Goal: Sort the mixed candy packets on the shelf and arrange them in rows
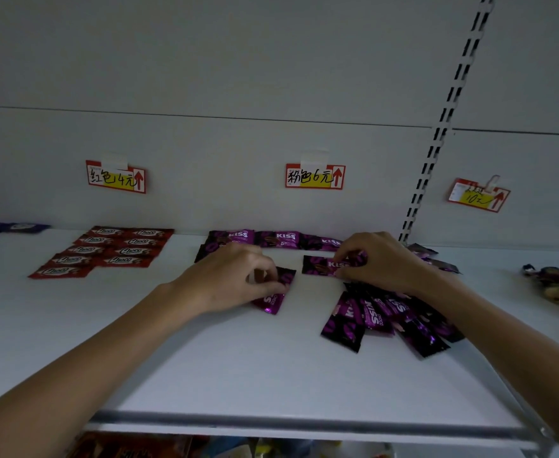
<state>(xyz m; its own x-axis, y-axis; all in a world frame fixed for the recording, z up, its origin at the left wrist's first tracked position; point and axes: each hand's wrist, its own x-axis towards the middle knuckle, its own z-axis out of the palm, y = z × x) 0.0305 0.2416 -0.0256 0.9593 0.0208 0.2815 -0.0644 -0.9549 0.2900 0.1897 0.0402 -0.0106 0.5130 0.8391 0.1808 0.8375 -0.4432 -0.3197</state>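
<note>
The left hand pinches a tilted purple packet on the shelf. At its three o'clock, the right hand pinches a level Kiss packet.

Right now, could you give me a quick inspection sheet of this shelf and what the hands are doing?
Surface: white shelf.
Job's things: red Choco packets in two rows; purple Kiss row at the back; loose purple pile.
Clutter: wrapped candies far right; dark blue packets far left.
Hands: left hand pinches a purple packet; right hand holds a second packet.
Cables: nothing seen.
Surroundings: three price tags on the back panel.
</note>
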